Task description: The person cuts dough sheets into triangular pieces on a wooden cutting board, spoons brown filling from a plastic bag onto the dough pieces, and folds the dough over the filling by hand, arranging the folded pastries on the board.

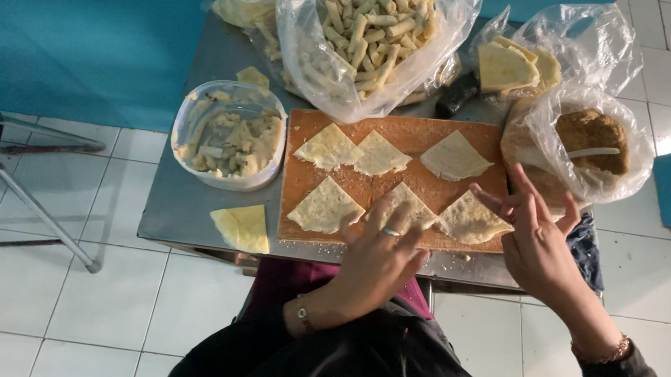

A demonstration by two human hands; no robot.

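Metal, wood, plastic and dough

A brushed metal surface is carrying a matt, worn wooden board; glossy, crinkled clear plastic bags are sitting behind it, and the pale dough triangles are looking soft, dry and floury.

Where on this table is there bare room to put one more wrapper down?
Bare steel shows left of the big bag of rolls, above the plastic tub; another strip lies below the tub, beside the loose wrapper. The cutting board is crowded with six wrappers and both hands: left hand, right hand. The table's rear and right side are packed with bags.
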